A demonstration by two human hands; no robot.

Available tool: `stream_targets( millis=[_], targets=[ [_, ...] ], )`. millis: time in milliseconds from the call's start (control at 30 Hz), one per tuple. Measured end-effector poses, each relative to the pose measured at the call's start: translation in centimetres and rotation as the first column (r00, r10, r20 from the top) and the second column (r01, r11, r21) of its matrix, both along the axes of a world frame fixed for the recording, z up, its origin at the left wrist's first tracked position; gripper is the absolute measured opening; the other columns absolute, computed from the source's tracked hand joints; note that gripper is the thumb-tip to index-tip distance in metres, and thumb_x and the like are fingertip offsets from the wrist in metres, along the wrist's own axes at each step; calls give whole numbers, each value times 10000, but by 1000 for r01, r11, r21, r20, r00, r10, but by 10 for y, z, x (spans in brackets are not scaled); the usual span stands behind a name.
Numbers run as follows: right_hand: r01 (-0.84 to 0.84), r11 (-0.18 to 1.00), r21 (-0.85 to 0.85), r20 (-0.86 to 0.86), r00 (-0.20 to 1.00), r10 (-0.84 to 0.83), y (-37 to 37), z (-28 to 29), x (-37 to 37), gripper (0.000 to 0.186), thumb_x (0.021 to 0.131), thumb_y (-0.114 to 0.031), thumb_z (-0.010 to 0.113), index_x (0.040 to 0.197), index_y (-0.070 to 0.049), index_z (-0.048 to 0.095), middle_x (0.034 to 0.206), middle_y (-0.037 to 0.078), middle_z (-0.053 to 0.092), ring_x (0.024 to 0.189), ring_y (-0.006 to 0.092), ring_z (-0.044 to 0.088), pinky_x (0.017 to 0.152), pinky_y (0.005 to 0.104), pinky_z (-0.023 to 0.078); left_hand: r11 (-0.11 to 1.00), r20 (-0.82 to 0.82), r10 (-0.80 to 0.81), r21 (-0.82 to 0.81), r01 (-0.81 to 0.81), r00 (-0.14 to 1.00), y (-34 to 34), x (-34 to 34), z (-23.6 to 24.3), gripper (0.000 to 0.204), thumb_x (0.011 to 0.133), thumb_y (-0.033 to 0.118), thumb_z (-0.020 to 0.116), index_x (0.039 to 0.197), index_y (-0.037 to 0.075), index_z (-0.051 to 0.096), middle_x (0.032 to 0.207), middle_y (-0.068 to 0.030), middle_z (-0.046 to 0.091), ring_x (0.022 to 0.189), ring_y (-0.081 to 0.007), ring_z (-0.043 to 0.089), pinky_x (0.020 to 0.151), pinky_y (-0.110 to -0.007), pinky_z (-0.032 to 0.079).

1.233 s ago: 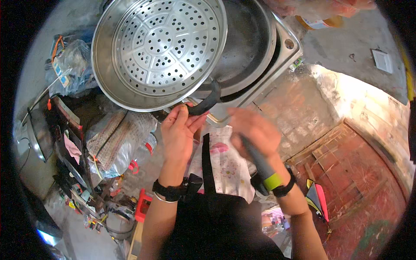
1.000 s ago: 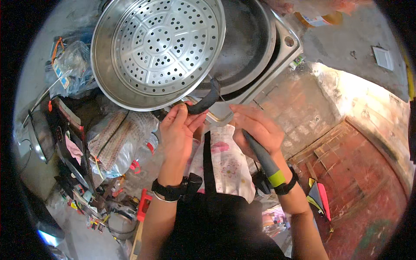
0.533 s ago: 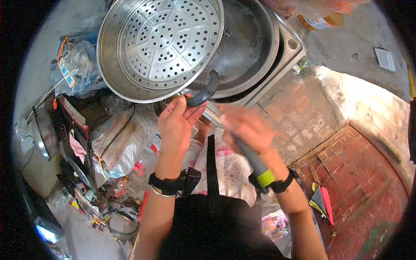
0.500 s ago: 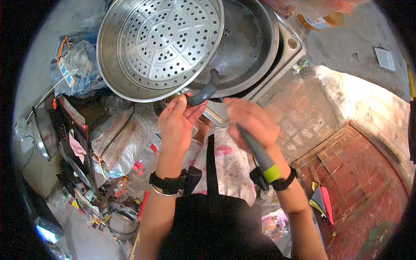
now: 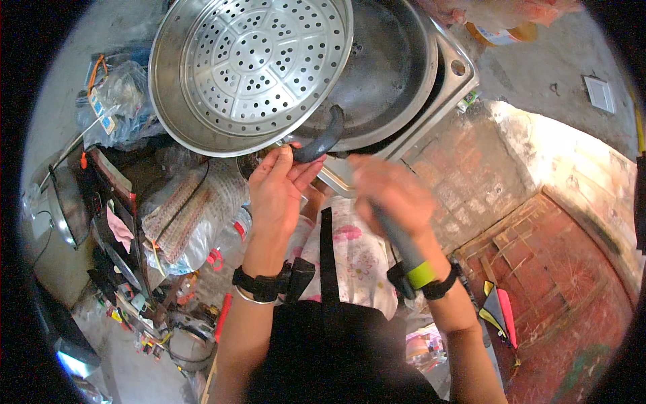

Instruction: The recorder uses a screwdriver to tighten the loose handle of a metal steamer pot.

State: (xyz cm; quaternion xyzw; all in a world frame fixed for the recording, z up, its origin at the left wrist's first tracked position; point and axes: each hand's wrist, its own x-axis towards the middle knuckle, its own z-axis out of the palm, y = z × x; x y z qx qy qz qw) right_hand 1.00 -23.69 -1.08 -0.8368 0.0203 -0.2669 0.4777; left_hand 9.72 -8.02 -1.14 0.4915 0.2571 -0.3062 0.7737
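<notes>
A steel steamer pot (image 5: 249, 60) with a perforated base is tilted over a dark pan (image 5: 387, 74) on a steel stove top (image 5: 441, 118). My left hand (image 5: 276, 188) pinches the curved black handle (image 5: 317, 145) at the steamer's near rim. My right hand (image 5: 393, 192), blurred by motion, is closed on a grey tool handle (image 5: 397, 239) with a lime-green band. It is just right of the black handle; the tool's tip is hidden or too blurred to tell. A floral cloth (image 5: 350, 256) covers my lap below both hands.
Left are plastic bags (image 5: 121, 101), a woven bundle (image 5: 182, 222), a metal wok (image 5: 70, 209) and cluttered small items (image 5: 141, 316). A red wooden board (image 5: 552, 283) lies lower right, with a pink-and-yellow object (image 5: 501, 316). An orange container (image 5: 501, 34) sits upper right.
The steamer and my left hand on its handle have moved slightly up the view. My right hand has shifted back and forth with the grey tool, still blurred.
</notes>
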Motion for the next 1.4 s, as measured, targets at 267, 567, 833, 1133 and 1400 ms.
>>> stream_targets(
  millis=[267, 567, 833, 1133, 1400],
  targets=[
    [36, 999, 13, -10, 999, -36, 3, -1, -2, 269, 690, -162, 664, 948, -102, 613, 1014, 97, 641, 930, 248, 633, 732, 418, 510, 1000, -3, 24, -11, -24, 1000, -1, -2, 4, 173, 940, 137, 486, 981, -25, 526, 949, -173, 611, 890, -308, 641, 796, -365, 551],
    [-2, 1000, 7, -51, 999, 2, -6, 7, 9, 359, 663, -150, 680, 995, -55, 585, 1058, 125, 621, 906, 263, 629, 735, 349, 532, 999, -22, 37, -4, -37, 999, -2, -2, 5, 171, 942, 126, 478, 981, -31, 531, 948, -175, 617, 869, -309, 646, 796, -369, 553],
    [35, 997, 73, -24, 999, -34, -4, 2, 10, 353, 668, -190, 687, 994, -90, 600, 1024, 89, 638, 926, 250, 634, 691, 387, 520, 999, -42, 44, 16, -43, 998, -6, 0, 4, 174, 940, 123, 480, 973, -40, 529, 955, -189, 613, 861, -313, 649, 783, -362, 558],
    [15, 999, 50, -36, 999, -14, -7, 10, 11, 322, 657, -93, 660, 968, -56, 585, 1005, 127, 628, 914, 277, 635, 742, 351, 534, 998, -30, 42, 44, -41, 999, -5, -3, 4, 182, 941, 129, 478, 982, -40, 530, 951, -178, 619, 865, -302, 649, 792, -363, 554],
    [-16, 1000, -22, -76, 997, 14, -4, 12, 18, 330, 680, -72, 627, 1003, -44, 568, 1000, 136, 613, 873, 282, 632, 700, 354, 538, 999, -16, 25, -21, -25, 1000, -7, -4, 3, 181, 944, 132, 472, 995, -30, 535, 948, -180, 628, 857, -281, 654, 777, -354, 553]
  ],
)
